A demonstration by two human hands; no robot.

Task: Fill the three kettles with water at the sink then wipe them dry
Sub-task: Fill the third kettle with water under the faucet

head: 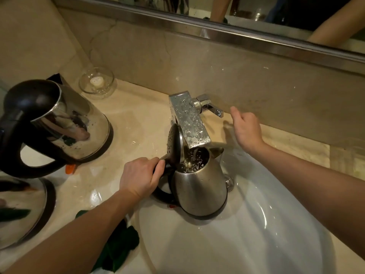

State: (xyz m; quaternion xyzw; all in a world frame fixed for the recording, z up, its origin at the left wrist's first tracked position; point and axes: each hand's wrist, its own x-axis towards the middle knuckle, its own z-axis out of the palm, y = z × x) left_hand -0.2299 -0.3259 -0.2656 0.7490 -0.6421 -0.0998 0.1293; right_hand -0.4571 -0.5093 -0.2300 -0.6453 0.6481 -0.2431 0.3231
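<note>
1. Nearest, at the counter's (94,194) front edge, a dark green cloth (118,248) lies crumpled, just beside the sink (256,234) rim.
2. At the lower left edge a third kettle (23,210) shows only in part: a shiny steel body with a dark base band.
3. The left hand (140,177) has its fingers curled tight round the black handle (164,192) of the kettle (199,186), thumb on top near the hinge.
4. That kettle is inside the white sink, under the tap (189,119), tilted slightly. Its lid (174,145) stands open and leans against the side of the spout. Water shows in its mouth, the surface bubbling.
5. On the counter to the left stands a second kettle (65,123), upright, steel with a black handle and top, well apart from the sink.
6. The right hand (246,129) hovers over the counter behind the sink, fingers loosely bent and holding nothing. Its fingertips are just beside the tap's lever (210,107), not touching it.
7. Farther back, a glass dish (96,82) sits in the corner by the wall.
8. Above runs the metal-framed mirror (276,12).
</note>
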